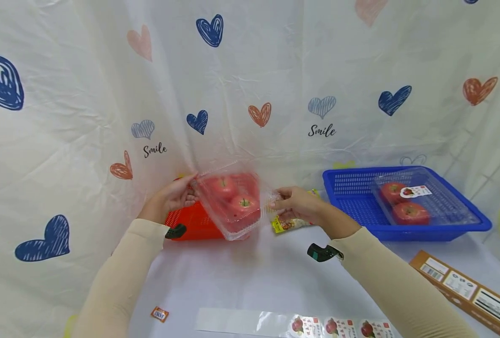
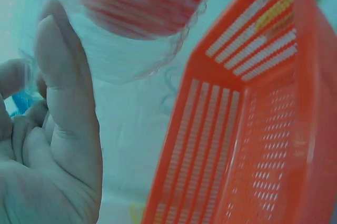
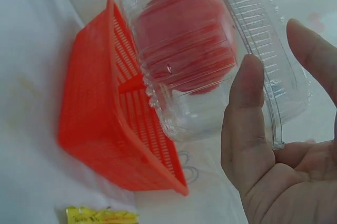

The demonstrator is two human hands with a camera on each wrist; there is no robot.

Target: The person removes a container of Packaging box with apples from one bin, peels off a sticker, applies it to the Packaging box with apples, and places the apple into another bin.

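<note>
A clear plastic clamshell [image 1: 233, 202] with two red fruits inside hangs tilted and blurred over the red basket [image 1: 190, 223]. My left hand [image 1: 188, 188] holds its left corner with the fingertips. My right hand [image 1: 275, 202] pinches the edge of the lid on the right side. In the right wrist view the lid's rim [image 3: 274, 124] runs between the thumb [image 3: 250, 108] and the fingers, with the clamshell [image 3: 184, 50] above the red basket [image 3: 105, 129]. In the left wrist view the thumb [image 2: 63, 92] points up at the clamshell [image 2: 137, 13], beside the red basket [image 2: 253, 129].
A blue basket [image 1: 444, 232] at the right holds a second clamshell [image 1: 414, 202] of red fruits with a label. A yellow packet [image 1: 288, 224] lies under my right hand. A cardboard box [image 1: 465, 286], a strip of stickers [image 1: 317, 326] and a small orange sachet [image 1: 159, 313] lie near me.
</note>
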